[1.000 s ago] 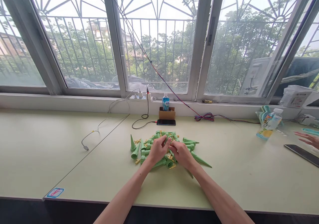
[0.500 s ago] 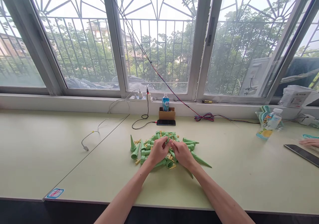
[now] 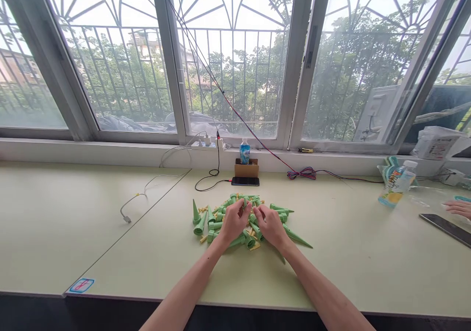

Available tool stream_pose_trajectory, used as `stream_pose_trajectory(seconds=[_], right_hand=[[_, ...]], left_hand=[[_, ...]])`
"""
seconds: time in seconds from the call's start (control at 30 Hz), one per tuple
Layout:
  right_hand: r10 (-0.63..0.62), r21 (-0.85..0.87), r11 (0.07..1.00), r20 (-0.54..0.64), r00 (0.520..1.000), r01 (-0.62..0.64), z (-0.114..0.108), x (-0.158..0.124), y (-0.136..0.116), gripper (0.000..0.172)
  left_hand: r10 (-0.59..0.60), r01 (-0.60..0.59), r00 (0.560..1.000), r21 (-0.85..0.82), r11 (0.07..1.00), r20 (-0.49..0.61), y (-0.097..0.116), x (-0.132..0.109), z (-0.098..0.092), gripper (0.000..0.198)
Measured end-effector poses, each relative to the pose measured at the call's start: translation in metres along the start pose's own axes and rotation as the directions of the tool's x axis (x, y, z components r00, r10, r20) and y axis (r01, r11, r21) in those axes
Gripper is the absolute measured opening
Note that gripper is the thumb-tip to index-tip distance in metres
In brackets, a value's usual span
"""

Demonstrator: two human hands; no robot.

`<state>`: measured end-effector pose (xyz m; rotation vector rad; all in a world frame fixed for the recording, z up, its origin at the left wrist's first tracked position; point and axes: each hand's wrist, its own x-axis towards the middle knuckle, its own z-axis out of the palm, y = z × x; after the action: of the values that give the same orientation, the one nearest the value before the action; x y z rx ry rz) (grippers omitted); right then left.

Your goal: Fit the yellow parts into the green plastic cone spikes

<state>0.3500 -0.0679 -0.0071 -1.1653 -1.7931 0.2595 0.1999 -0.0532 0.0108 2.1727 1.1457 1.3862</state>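
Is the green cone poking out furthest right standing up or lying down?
Lying down: the green cone stretches along the table, its tip pointing away from the right hand.

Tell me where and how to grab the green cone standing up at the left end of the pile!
Probably pinch the green cone low, around its wider part near the base, from the left. It stands tip-up, narrowing to a thin point, and other green cones crowd its right.
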Motion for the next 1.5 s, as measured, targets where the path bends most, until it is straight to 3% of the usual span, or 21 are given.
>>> stream_pose_trajectory(seconds=[0.8, 0.97, 1.17, 1.5], right_hand=[[0.042, -0.066, 0.997, 0.008, 0.999, -0.041, 0.004, 0.000, 0.004, 0.043], [0.055, 0.055, 0.997, 0.003, 0.998, -0.055, 0.000, -0.001, -0.001, 0.028], [-0.027, 0.126, 0.992, 0.052, 0.998, 0.020, -0.003, -0.001, -0.005, 0.016], [-0.118, 0.109, 0.988, 0.062, 0.991, 0.111, -0.005, -0.001, -0.007, 0.021]], left_hand=[[0.065, -0.064, 0.992, -0.014, 0.998, 0.104, -0.005, -0.002, 0.003, 0.030], [0.052, -0.052, 0.994, -0.005, 0.999, 0.091, -0.004, -0.002, 0.003, 0.030], [0.007, -0.006, 0.997, -0.019, 1.000, 0.071, -0.002, 0.000, 0.002, 0.027], [-0.042, 0.043, 0.999, -0.026, 0.999, 0.019, 0.001, 0.002, 0.001, 0.026]])
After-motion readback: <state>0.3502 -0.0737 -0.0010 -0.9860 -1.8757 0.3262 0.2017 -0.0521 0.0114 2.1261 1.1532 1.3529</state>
